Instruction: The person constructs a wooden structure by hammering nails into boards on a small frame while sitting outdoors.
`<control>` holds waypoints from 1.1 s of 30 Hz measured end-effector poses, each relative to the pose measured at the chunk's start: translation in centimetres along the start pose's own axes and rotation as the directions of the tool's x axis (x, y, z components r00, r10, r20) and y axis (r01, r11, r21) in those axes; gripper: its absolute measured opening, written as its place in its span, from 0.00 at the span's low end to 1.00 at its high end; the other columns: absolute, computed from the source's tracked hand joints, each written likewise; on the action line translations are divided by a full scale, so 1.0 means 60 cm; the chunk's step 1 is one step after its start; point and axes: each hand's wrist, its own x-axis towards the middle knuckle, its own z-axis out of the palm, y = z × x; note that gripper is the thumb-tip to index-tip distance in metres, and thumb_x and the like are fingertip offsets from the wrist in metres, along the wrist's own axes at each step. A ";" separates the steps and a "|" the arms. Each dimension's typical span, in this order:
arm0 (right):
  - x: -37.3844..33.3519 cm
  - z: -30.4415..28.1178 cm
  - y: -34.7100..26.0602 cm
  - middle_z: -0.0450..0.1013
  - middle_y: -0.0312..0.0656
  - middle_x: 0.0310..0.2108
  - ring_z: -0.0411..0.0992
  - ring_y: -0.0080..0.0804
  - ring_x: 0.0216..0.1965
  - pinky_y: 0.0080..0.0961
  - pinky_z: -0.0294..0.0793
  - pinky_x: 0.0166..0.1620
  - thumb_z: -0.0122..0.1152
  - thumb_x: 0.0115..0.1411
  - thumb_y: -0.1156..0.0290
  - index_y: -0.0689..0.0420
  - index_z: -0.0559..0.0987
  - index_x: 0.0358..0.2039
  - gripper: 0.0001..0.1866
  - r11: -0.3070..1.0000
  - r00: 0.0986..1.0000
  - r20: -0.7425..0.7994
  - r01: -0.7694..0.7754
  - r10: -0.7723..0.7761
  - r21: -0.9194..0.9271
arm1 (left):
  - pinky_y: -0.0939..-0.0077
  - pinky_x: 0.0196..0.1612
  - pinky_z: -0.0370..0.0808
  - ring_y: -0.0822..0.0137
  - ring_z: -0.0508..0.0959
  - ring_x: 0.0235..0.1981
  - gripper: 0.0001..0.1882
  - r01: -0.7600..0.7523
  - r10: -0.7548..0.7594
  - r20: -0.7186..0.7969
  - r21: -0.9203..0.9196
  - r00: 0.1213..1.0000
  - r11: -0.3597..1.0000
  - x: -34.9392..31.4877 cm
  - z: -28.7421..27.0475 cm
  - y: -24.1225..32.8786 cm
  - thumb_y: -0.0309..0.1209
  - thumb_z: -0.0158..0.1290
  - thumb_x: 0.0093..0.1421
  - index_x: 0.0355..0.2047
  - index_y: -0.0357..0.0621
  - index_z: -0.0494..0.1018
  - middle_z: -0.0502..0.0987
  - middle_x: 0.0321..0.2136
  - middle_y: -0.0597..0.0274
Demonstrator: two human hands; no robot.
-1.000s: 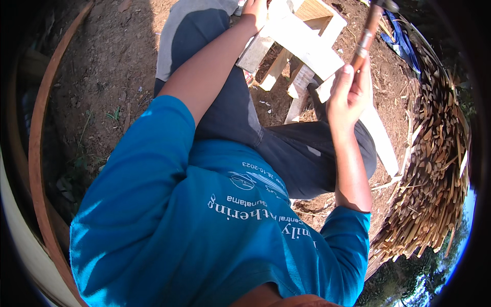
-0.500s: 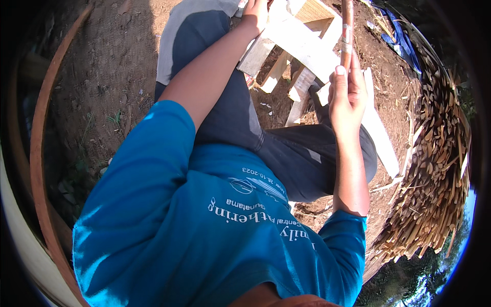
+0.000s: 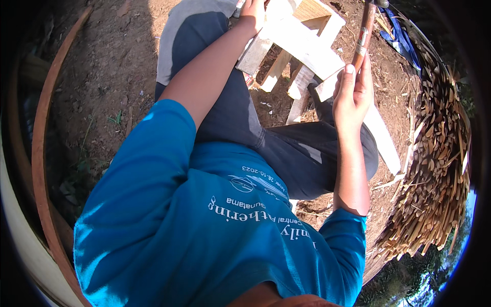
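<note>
My right hand (image 3: 354,94) is closed around the lower end of a hammer's brown wooden handle (image 3: 364,33), the thumb laid along it. A bit of the dark metal head (image 3: 380,2) shows at the top edge, and the handle has a pale wrapped band. My left hand (image 3: 252,16) is at the upper edge, beside the near left part of a pale wooden frame (image 3: 302,43). Its fingertips are cut off by the picture's edge, so its grip cannot be made out. The frame, made of boards and blocks, stands between my legs.
A big stack of split wood sticks (image 3: 424,174) lies at the right. A pale board (image 3: 382,140) rests beside my right knee. Blue plastic sheeting (image 3: 401,43) lies at the upper right. A long brown wooden strip (image 3: 40,138) curves along the left, over bare soil (image 3: 112,61).
My right hand has shifted slightly right, tilting the hammer to the right so that part of its head now shows. My left hand has hardly moved.
</note>
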 end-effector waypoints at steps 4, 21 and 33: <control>-0.026 0.012 0.050 0.71 0.54 0.60 0.67 0.41 0.65 0.35 0.62 0.66 0.51 0.71 0.71 0.63 0.69 0.64 0.23 0.965 0.942 0.295 -0.089 0.163 -0.247 | 0.59 0.62 0.62 0.56 0.68 0.55 0.25 -0.246 0.262 -0.003 0.333 0.965 0.910 0.019 0.052 -0.037 0.43 0.46 0.69 0.61 0.45 0.63 0.69 0.55 0.49; -0.002 0.010 -0.025 0.70 0.50 0.60 0.68 0.32 0.60 0.29 0.66 0.62 0.49 0.72 0.72 0.65 0.63 0.68 0.25 0.986 0.991 0.048 -0.131 0.127 0.102 | 0.52 0.59 0.62 0.50 0.67 0.55 0.24 -0.355 0.369 0.060 0.452 0.927 0.818 0.041 0.050 -0.063 0.46 0.46 0.66 0.58 0.49 0.69 0.72 0.54 0.52; 0.011 0.005 -0.086 0.66 0.30 0.23 0.59 0.12 0.20 0.13 0.59 0.22 0.50 0.73 0.67 0.59 0.62 0.67 0.25 0.953 0.969 -0.196 0.195 -0.151 0.233 | 0.55 0.58 0.66 0.55 0.71 0.51 0.21 -0.360 0.352 0.078 0.286 0.933 0.888 0.023 0.012 -0.029 0.44 0.46 0.68 0.55 0.48 0.73 0.75 0.51 0.53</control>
